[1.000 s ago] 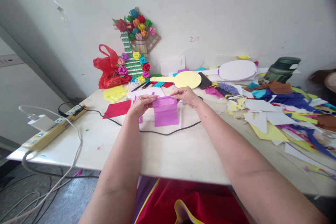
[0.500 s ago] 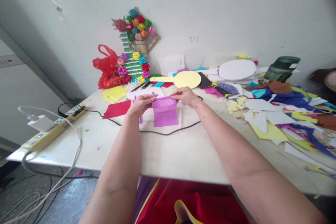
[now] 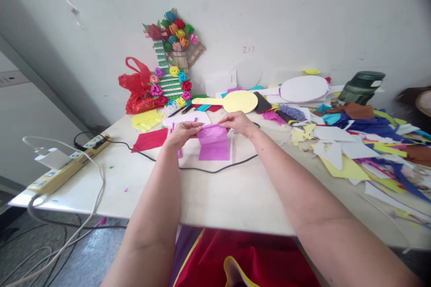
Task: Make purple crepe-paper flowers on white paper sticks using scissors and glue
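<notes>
Over at the back left sits one red plastic bag (image 3: 134, 92), its contents too blurred to name; far right, one green bottle (image 3: 360, 92), dark lid on; against the wall, a little stick-built vase (image 3: 180, 61) sprouts paper tulips (image 3: 180, 34). And in the middle, left hand (image 3: 184, 133) and right hand (image 3: 236, 122) both pinch tight, fingertips closed on the rolled top edge of one purple crepe sheet (image 3: 214, 145) above the table (image 3: 232, 202). Two paddle-shaped cutouts (image 3: 240, 102) lie behind; one black cable (image 3: 215, 172) crosses just in front, paper scraps (image 3: 336, 157) piled right.
</notes>
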Action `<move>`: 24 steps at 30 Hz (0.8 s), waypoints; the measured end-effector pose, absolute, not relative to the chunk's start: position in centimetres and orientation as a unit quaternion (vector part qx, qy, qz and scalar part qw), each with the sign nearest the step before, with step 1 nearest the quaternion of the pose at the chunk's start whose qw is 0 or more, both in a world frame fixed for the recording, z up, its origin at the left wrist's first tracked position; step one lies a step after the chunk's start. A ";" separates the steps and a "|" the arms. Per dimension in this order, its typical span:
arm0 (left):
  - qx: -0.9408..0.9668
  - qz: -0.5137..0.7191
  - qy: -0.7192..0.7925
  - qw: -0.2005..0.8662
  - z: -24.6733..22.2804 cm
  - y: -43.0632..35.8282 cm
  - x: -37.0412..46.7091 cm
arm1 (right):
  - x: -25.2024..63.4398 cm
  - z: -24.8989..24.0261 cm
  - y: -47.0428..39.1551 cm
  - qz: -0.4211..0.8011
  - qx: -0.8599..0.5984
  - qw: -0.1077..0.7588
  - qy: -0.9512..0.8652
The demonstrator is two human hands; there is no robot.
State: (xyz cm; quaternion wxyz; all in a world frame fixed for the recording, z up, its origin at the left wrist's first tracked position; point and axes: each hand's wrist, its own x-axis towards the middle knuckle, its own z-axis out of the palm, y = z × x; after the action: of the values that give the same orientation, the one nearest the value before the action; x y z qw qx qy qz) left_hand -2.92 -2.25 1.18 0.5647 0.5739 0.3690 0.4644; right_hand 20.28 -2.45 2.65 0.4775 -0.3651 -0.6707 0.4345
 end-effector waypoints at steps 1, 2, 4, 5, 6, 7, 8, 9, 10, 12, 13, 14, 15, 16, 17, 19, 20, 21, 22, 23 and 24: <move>0.576 0.465 0.371 0.561 1.2 -2.3 -2.9 | 20.3 2.6 -2.4 0.437 -0.363 0.477 -0.671; 0.578 0.466 0.373 0.557 1.3 -2.4 -2.8 | 20.3 2.6 -2.4 0.439 -0.362 0.476 -0.671; 0.583 0.467 0.378 0.547 1.4 -2.5 -2.7 | 20.3 2.7 -2.4 0.445 -0.359 0.473 -0.670; 0.586 0.468 0.380 0.541 1.4 -2.5 -2.6 | 20.3 2.7 -2.4 0.448 -0.358 0.472 -0.669; 0.588 0.470 0.382 0.536 1.5 -2.5 -2.6 | 20.2 2.8 -2.5 0.451 -0.357 0.473 -0.668; 0.591 0.472 0.383 0.530 1.5 -2.5 -2.5 | 20.2 2.9 -2.5 0.453 -0.356 0.475 -0.666; 0.593 0.476 0.383 0.525 1.5 -2.5 -2.5 | 20.2 2.9 -2.6 0.456 -0.355 0.476 -0.663; 0.596 0.479 0.382 0.519 1.4 -2.4 -2.5 | 20.2 3.0 -2.6 0.459 -0.356 0.477 -0.660; 0.598 0.483 0.381 0.513 1.4 -2.4 -2.4 | 20.2 3.0 -2.6 0.462 -0.357 0.476 -0.657; 0.601 0.493 0.380 0.502 1.4 -2.4 -2.3 | 20.2 2.9 -2.5 0.468 -0.361 0.472 -0.654; 0.601 0.497 0.380 0.496 1.4 -2.4 -2.3 | 20.2 2.9 -2.4 0.470 -0.362 0.470 -0.653; 0.602 0.501 0.381 0.492 1.4 -2.4 -2.2 | 20.2 2.8 -2.3 0.471 -0.364 0.470 -0.652; 0.602 0.505 0.381 0.487 1.5 -2.5 -2.1 | 20.2 2.8 -2.3 0.472 -0.366 0.471 -0.650; 0.602 0.508 0.381 0.485 1.6 -2.6 -2.0 | 20.2 2.8 -2.2 0.473 -0.368 0.470 -0.647; 0.602 0.510 0.381 0.483 1.7 -2.7 -1.8 | 20.3 2.8 -2.2 0.476 -0.372 0.470 -0.644; 0.602 0.511 0.383 0.480 1.9 -2.9 -1.6 | 20.4 2.8 -2.3 0.486 -0.379 0.463 -0.637; 0.603 0.511 0.384 0.478 2.0 -3.0 -1.6 | 20.4 2.9 -2.4 0.493 -0.380 0.456 -0.636; 0.604 0.510 0.385 0.476 2.0 -3.0 -1.5 | 20.5 3.0 -2.4 0.499 -0.379 0.449 -0.637; 0.607 0.509 0.385 0.474 2.0 -3.0 -1.4 | 20.5 3.0 -2.5 0.500 -0.376 0.443 -0.642; 0.609 0.508 0.385 0.471 2.0 -3.0 -1.4 | 20.5 3.0 -2.5 0.497 -0.373 0.439 -0.649; 0.612 0.507 0.385 0.469 2.0 -3.0 -1.4 | 20.5 3.0 -2.4 0.489 -0.372 0.438 -0.656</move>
State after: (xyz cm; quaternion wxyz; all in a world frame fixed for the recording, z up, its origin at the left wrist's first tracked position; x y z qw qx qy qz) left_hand -1.38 -2.97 2.00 0.4693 0.6120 0.3849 0.5070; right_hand 20.51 -2.44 3.04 0.4378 -0.3718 -0.6563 0.4892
